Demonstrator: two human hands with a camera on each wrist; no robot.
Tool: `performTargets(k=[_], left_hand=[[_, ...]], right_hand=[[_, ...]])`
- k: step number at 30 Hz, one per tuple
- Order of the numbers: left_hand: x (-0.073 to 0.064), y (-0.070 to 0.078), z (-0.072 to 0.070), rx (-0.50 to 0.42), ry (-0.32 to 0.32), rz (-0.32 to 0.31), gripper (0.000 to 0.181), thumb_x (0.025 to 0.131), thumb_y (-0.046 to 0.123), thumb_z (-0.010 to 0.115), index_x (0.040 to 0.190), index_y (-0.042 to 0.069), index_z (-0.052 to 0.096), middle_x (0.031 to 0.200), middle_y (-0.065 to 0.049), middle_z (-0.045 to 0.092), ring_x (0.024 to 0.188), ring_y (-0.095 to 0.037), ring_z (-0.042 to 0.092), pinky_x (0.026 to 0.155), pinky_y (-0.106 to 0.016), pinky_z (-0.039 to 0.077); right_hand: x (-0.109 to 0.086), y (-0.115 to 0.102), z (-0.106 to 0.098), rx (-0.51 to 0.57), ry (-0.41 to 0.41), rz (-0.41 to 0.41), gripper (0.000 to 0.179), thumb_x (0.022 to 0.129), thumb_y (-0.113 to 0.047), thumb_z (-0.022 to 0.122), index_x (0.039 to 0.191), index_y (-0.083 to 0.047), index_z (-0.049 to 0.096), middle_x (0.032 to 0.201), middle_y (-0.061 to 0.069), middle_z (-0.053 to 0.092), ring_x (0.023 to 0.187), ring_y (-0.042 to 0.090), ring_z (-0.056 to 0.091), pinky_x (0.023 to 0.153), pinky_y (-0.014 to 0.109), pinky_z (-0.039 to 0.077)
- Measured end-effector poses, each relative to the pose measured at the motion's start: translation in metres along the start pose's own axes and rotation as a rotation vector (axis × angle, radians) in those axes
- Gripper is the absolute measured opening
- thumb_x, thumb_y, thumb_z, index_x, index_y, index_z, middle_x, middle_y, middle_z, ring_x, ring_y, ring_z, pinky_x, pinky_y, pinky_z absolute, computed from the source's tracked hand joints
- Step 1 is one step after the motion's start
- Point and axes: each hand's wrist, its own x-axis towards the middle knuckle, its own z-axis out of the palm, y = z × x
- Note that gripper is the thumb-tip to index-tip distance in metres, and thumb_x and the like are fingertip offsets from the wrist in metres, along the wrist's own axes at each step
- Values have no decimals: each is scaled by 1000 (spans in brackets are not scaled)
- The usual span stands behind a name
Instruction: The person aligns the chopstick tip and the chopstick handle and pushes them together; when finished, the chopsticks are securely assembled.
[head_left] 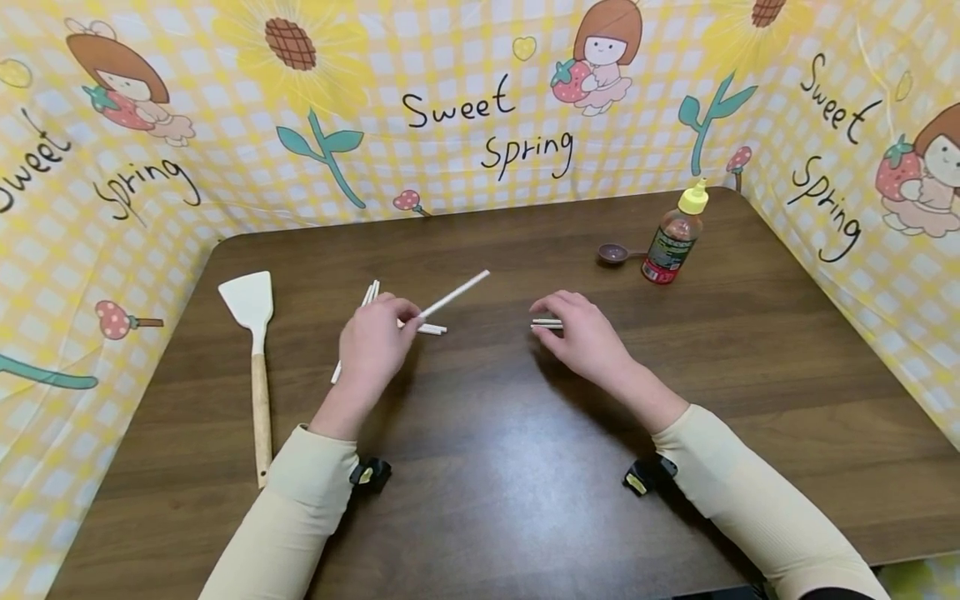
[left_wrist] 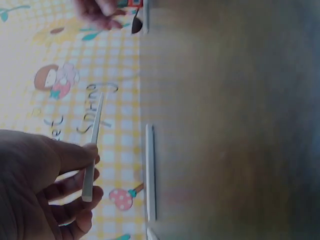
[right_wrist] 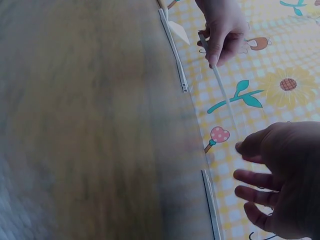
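Observation:
My left hand (head_left: 377, 337) pinches a thin white stick (head_left: 457, 293) near one end, between thumb and fingers. The stick slants up and to the right, above the table. Beneath that hand lie several more white sticks (head_left: 431, 329), partly hidden by it, some pointing away and some to the right. My right hand (head_left: 588, 337) hovers with fingers loosely spread over a pair of white sticks (head_left: 546, 322), covering their right ends. In the right wrist view, the far end of the held stick (right_wrist: 224, 91) appears close to the right thumb, though the head view shows a gap between them.
A white spatula (head_left: 251, 302) with a wooden handle lies at the left of the brown table (head_left: 480, 517). Toward the back right stand a yellow-capped sauce bottle (head_left: 671, 242) and, beside it, a dark measuring spoon (head_left: 613, 254). A patterned cloth (head_left: 450, 50) rises behind and at both sides.

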Motion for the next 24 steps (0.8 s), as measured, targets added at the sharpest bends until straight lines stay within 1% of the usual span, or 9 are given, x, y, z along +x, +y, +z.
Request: performTargets(k=[3, 5, 9, 13, 19, 22, 24], left_hand=[[4, -9, -9, -12, 35, -85, 10, 92, 19, 74, 95, 12, 79, 89, -6, 70, 77, -34, 66, 62, -51, 49], [6, -16, -14, -4, 41, -138, 11, 93, 21, 73, 95, 11, 79, 87, -8, 71, 75, -35, 65, 60, -51, 48], [7, -29, -23, 32, 36, -232, 13, 94, 22, 71, 95, 10, 78, 86, -11, 72, 74, -36, 65, 58, -49, 48], [7, -40, -28, 55, 21, -299, 16, 95, 21, 69, 97, 8, 78, 89, -14, 73, 76, -38, 66, 59, -50, 49], [7, -53, -31, 98, -37, -392, 17, 95, 21, 67, 93, 7, 77, 93, -20, 72, 80, -43, 67, 63, -54, 50], [7, -59, -31, 127, -80, -441, 18, 94, 20, 67, 91, 5, 76, 96, -26, 71, 85, -47, 67, 65, -56, 52], [8, -62, -31, 146, -106, -472, 19, 92, 20, 68, 92, 3, 76, 98, -30, 70, 88, -49, 66, 67, -57, 53]], right_hand=[[0, 0, -1, -39, -34, 50, 23, 90, -13, 76, 112, -5, 71, 112, 10, 68, 111, 31, 59, 95, 48, 46], [0, 2, -1, -67, -47, 70, 22, 90, -12, 76, 111, -6, 70, 111, 11, 67, 109, 32, 59, 93, 49, 47], [-1, 3, 0, -99, -55, 79, 20, 89, -11, 76, 108, -7, 71, 110, 11, 67, 105, 33, 59, 88, 51, 49], [-2, 4, 1, -114, -61, 85, 19, 89, -11, 77, 106, -7, 72, 109, 11, 67, 103, 33, 59, 85, 51, 49], [-2, 7, 2, -133, -72, 93, 19, 88, -10, 76, 106, -8, 72, 108, 11, 66, 102, 34, 59, 84, 51, 50], [-2, 8, 3, -139, -75, 94, 19, 88, -9, 76, 106, -8, 72, 108, 11, 66, 102, 34, 59, 84, 51, 50], [-2, 9, 3, -142, -75, 93, 18, 88, -9, 75, 106, -8, 72, 108, 11, 66, 102, 34, 59, 84, 51, 50]])
